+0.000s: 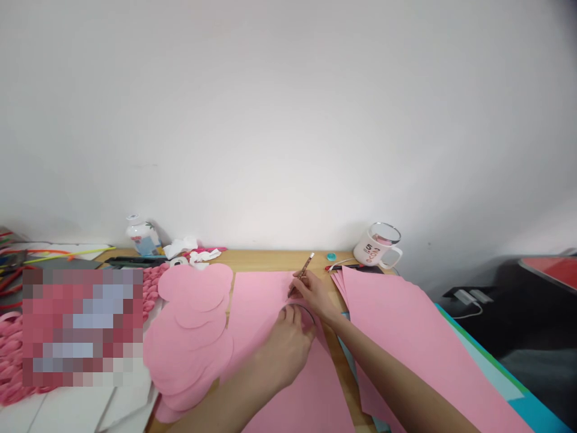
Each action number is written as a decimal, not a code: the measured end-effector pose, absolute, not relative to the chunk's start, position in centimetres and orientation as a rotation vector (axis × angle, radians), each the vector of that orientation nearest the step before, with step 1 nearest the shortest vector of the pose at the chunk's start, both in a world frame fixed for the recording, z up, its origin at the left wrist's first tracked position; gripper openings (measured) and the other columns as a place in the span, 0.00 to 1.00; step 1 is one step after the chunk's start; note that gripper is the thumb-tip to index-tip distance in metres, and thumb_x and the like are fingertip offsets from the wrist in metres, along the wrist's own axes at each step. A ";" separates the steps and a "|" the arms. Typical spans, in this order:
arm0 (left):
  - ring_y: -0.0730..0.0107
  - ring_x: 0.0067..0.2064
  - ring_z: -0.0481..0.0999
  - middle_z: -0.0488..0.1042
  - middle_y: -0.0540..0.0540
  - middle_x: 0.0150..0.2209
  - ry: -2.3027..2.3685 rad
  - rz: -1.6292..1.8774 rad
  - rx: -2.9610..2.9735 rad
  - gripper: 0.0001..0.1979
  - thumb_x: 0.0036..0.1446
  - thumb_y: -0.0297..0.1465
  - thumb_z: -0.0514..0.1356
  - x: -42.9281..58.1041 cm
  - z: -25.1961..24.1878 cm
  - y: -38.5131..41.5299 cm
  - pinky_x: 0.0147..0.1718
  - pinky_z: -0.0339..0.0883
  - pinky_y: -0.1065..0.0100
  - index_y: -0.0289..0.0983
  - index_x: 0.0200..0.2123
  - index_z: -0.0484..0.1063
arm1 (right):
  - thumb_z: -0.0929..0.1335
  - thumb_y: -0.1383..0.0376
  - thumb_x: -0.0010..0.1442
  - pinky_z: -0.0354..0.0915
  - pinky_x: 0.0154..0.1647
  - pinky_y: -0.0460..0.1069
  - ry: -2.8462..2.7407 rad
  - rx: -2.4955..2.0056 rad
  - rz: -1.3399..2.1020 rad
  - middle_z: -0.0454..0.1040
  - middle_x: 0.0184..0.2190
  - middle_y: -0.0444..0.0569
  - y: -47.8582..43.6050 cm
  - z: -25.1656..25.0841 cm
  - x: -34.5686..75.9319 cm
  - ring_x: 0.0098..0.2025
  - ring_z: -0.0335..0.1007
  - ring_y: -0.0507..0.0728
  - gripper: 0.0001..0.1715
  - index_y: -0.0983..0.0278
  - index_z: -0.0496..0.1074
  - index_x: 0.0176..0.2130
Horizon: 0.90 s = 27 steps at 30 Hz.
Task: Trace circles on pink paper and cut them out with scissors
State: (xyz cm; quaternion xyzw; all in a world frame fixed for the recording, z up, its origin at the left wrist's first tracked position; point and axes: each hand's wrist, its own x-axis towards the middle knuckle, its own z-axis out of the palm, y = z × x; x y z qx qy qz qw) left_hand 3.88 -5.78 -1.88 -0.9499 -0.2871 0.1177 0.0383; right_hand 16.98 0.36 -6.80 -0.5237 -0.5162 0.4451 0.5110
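Note:
A pink paper sheet (265,300) lies on the wooden desk (270,260) in front of me. My left hand (286,349) presses flat on a round template (307,311) resting on that sheet, its fingers spread over it. My right hand (313,294) is closed around a pencil (304,270), whose tip touches the sheet at the far edge of the round template. A stack of cut pink paper circles (193,325) lies just left of the sheet.
More large pink sheets (406,325) lie at the right over blue paper. A white mug (377,246) stands at the back right, a small bottle (143,236) and white scraps at the back left. Pink braided cord (11,355) and coloured wires sit far left.

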 end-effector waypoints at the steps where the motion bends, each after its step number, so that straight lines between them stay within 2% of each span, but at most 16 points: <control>1: 0.45 0.53 0.63 0.68 0.29 0.49 -0.879 0.356 -2.904 0.24 0.48 0.27 0.58 3.9 -1.9 -5.8 0.45 0.56 0.55 0.32 0.50 0.64 | 0.63 0.60 0.54 0.70 0.31 0.50 -1.256 -1.254 1.093 0.73 0.24 0.45 0.3 -6.6 16.8 0.27 0.73 0.56 0.08 0.61 0.62 0.35; 7: 0.42 0.55 0.61 0.68 0.28 0.50 -0.851 0.359 -2.876 0.29 0.49 0.29 0.58 3.9 -2.6 -5.6 0.47 0.55 0.54 0.32 0.56 0.58 | 0.62 0.64 0.54 0.69 0.28 0.48 -1.307 -1.223 1.201 0.72 0.23 0.42 -0.4 -5.7 16.1 0.27 0.73 0.55 0.10 0.62 0.60 0.39; 16: 0.49 0.50 0.65 0.69 0.31 0.48 -0.876 0.334 -2.935 0.18 0.49 0.26 0.56 3.8 -2.0 -5.4 0.40 0.60 0.59 0.33 0.46 0.66 | 0.63 0.62 0.54 0.70 0.33 0.52 -1.349 -1.209 1.175 0.74 0.25 0.44 0.4 -6.7 17.8 0.28 0.74 0.56 0.10 0.62 0.62 0.38; 21: 0.48 0.48 0.65 0.68 0.31 0.46 -0.863 0.328 -2.964 0.25 0.44 0.23 0.59 3.8 -1.6 -5.3 0.37 0.61 0.60 0.33 0.50 0.64 | 0.65 0.58 0.53 0.70 0.33 0.54 -1.255 -1.267 1.064 0.73 0.23 0.43 -0.7 -7.2 19.8 0.27 0.73 0.58 0.11 0.61 0.61 0.35; 27: 0.52 0.47 0.65 0.67 0.33 0.47 -0.831 0.387 -2.952 0.29 0.45 0.21 0.57 3.6 -0.9 -5.2 0.37 0.62 0.61 0.34 0.53 0.60 | 0.66 0.55 0.52 0.71 0.32 0.54 -1.136 -1.341 0.984 0.73 0.25 0.45 -4.9 -7.2 21.1 0.29 0.74 0.58 0.14 0.61 0.61 0.35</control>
